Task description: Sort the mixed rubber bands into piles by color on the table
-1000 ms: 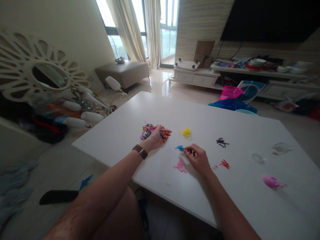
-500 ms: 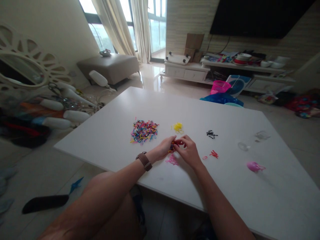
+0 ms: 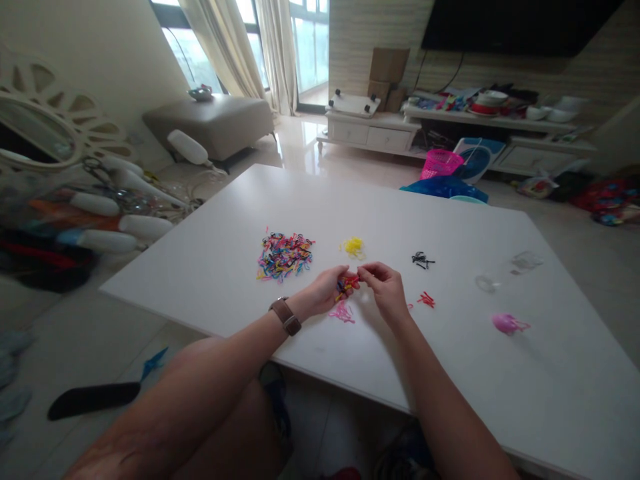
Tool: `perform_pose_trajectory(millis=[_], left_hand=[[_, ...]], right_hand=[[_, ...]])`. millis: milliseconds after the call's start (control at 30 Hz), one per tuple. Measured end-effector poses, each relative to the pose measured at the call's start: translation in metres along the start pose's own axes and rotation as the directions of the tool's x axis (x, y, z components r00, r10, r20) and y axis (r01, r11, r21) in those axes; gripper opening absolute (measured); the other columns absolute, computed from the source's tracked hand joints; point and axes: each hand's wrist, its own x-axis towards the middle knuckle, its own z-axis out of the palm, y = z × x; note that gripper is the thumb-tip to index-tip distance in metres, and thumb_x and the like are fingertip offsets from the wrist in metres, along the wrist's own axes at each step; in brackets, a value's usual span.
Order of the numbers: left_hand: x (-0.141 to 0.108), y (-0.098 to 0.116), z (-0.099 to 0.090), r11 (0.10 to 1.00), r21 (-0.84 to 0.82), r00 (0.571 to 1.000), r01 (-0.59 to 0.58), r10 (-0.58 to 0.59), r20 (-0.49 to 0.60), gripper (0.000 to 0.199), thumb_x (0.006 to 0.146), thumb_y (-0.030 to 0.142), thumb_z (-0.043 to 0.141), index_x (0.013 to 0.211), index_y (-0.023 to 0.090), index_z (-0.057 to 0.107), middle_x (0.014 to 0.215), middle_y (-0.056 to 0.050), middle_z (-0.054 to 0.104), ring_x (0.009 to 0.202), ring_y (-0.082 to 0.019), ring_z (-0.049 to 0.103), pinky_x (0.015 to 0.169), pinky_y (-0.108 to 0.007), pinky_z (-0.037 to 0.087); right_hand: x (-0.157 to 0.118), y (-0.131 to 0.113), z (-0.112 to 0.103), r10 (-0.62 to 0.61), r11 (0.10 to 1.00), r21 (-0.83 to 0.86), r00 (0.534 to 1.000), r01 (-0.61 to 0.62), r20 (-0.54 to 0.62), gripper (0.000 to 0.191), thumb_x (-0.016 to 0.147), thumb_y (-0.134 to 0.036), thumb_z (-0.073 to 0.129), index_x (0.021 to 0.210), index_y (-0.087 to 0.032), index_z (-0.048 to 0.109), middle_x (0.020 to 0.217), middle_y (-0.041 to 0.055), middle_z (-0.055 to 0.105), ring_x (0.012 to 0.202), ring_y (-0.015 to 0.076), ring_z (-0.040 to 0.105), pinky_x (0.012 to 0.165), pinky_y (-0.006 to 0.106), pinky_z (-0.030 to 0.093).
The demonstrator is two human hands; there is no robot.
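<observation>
My left hand, with a brown watch strap at the wrist, is curled palm-up around a small bunch of mixed-colour rubber bands. Thumb and fingers of my right hand are pinched together at the right edge of that bunch, apparently on a red band. Both hands hover above the white table. Beneath them lie pink bands. Yellow bands sit just beyond, and a large mixed pile of bands is to the left. Black bands and red bands form small groups on the right.
Farther right on the table are a clear plastic container, a clear round piece and a pink rounded object with strands. Beyond the far edge stands a pink basket. A white lamp-like fixture crowds the left side.
My right hand has drawn slightly right from my left palm, and the left hand has opened a little, showing more of the bunch. The whole view has shifted slightly.
</observation>
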Motion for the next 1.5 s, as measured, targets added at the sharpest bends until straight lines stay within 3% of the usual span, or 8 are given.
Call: perform_pose_trajectory(millis=[333,500,633,833,1233,1500], left_hand=[[0.005,-0.002,-0.005,0.994,0.087,0.998,-0.060,0.056,0.041,0.017,0.086,0.010,0.057,0.074,0.008,0.069,0.067,-0.007,0.063,0.051,-0.007,0.051,0.047,-0.019,0.037],[-0.001,-0.001,-0.001,0.987,0.129,0.993,-0.100,0.092,0.071,0.008,0.083,0.011,0.066,0.075,0.008,0.069,0.070,-0.005,0.062,0.051,-0.005,0.049,0.045,-0.017,0.032],[-0.003,-0.001,-0.001,0.984,0.155,0.993,-0.087,0.073,0.094,0.009,0.082,0.012,0.065,0.074,0.008,0.067,0.070,-0.005,0.062,0.052,-0.004,0.048,0.046,-0.017,0.032],[-0.003,-0.004,-0.004,0.977,0.198,0.988,-0.079,0.050,0.146,0.011,0.080,0.018,0.071,0.077,0.008,0.067,0.074,-0.006,0.065,0.055,-0.005,0.049,0.049,-0.016,0.034],[-0.007,0.000,-0.002,0.973,0.226,0.986,-0.052,0.014,0.168,0.018,0.076,0.023,0.077,0.076,0.008,0.069,0.067,-0.002,0.060,0.053,-0.004,0.046,0.047,-0.016,0.033],[-0.008,0.001,-0.004,0.955,0.292,0.985,-0.049,-0.001,0.171,0.017,0.077,0.024,0.075,0.074,0.009,0.067,0.067,-0.002,0.060,0.052,-0.004,0.046,0.044,-0.016,0.031]], right_hand=[[0.006,0.011,-0.002,0.003,0.984,0.176,0.999,0.006,-0.052,0.026,0.079,-0.044,0.074,0.084,-0.019,0.069,0.076,0.0030,0.069,0.068,0.0143,0.062,0.068,0.029,0.051],[0.005,0.006,-0.005,-0.079,0.994,0.060,0.991,0.086,-0.110,0.026,0.079,-0.044,0.074,0.082,-0.018,0.070,0.072,0.0022,0.068,0.067,0.0145,0.061,0.067,0.028,0.051],[0.003,0.002,-0.006,-0.136,0.991,-0.024,0.987,0.135,-0.089,0.023,0.079,-0.041,0.075,0.081,-0.018,0.070,0.073,0.0020,0.069,0.067,0.0149,0.063,0.066,0.028,0.051],[0.003,0.003,-0.006,-0.096,0.995,-0.030,0.995,0.096,0.005,0.021,0.079,-0.039,0.075,0.079,-0.019,0.071,0.071,0.0014,0.068,0.064,0.0144,0.061,0.063,0.028,0.050],[0.007,0.003,-0.010,-0.074,0.995,0.071,0.997,0.074,-0.003,0.027,0.081,-0.044,0.073,0.080,-0.020,0.062,0.071,0.0004,0.066,0.064,0.0135,0.060,0.063,0.026,0.049],[0.006,0.001,-0.011,-0.088,0.991,0.090,0.992,0.096,-0.086,0.024,0.084,-0.042,0.071,0.082,-0.021,0.059,0.070,-0.0013,0.064,0.062,0.0129,0.060,0.062,0.027,0.049]])
